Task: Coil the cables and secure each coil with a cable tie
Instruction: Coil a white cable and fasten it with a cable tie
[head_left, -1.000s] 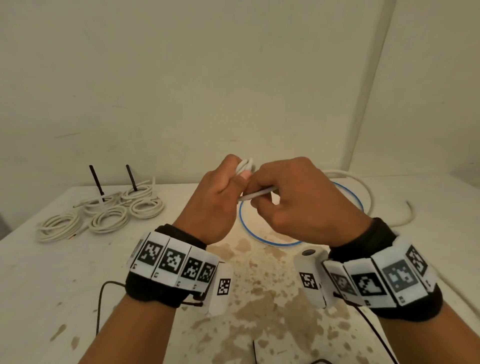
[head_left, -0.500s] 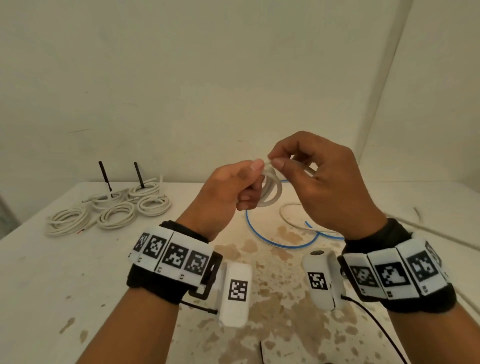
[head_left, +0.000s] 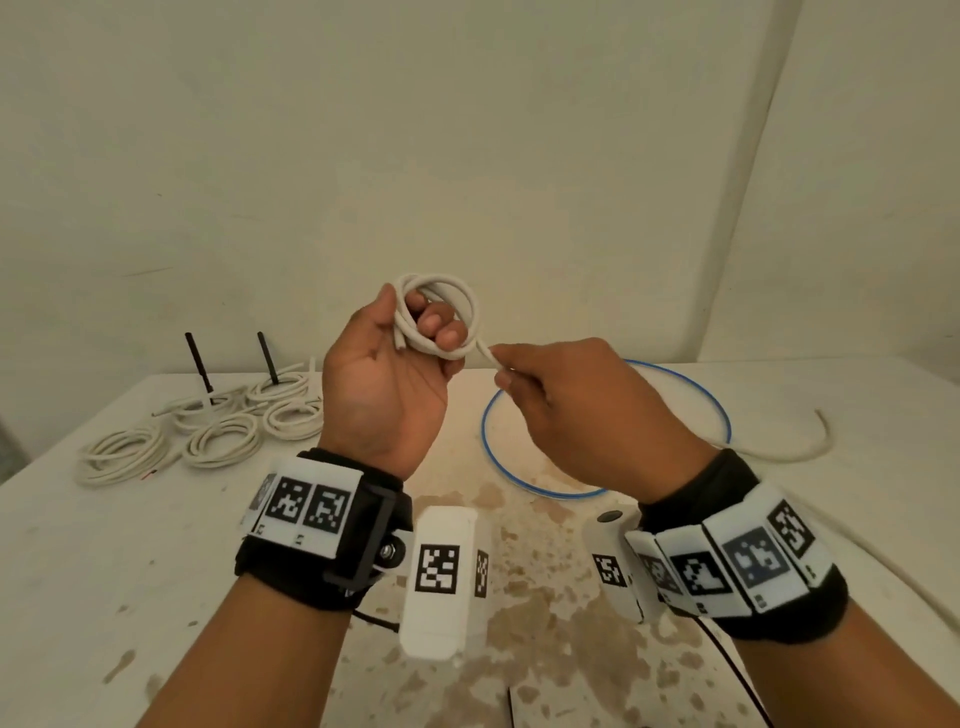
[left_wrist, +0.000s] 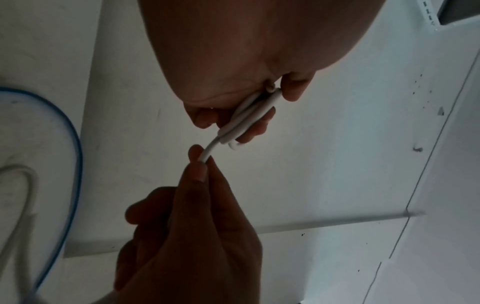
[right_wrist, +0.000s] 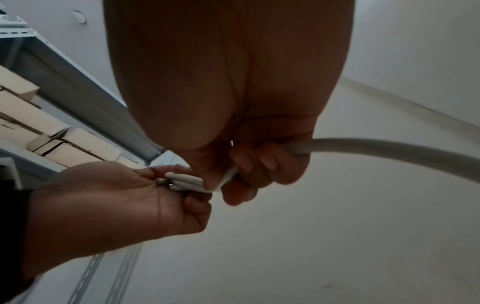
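A small coil of white cable (head_left: 451, 306) is held up above the table, and my left hand (head_left: 415, 318) grips it with the fingers through the loops, palm toward me. The same coil (left_wrist: 248, 118) shows edge-on in the left wrist view. Just to its right, my right hand (head_left: 501, 368) pinches the cable's free run (left_wrist: 207, 153) where it leaves the coil. That cable (right_wrist: 389, 149) passes through the right palm and trails off; its loose tail (head_left: 795, 451) lies on the table at the right.
Several tied white coils (head_left: 223, 439) lie at the table's back left, with two black cable ties (head_left: 197, 364) sticking up. A blue cable loop (head_left: 719, 415) lies on the stained white table (head_left: 104, 571) under the right hand. Walls close the back and right.
My left hand has turned palm-up and lifted the coil higher. The right hand has dropped from above the coil to its right side, sliding along the cable.
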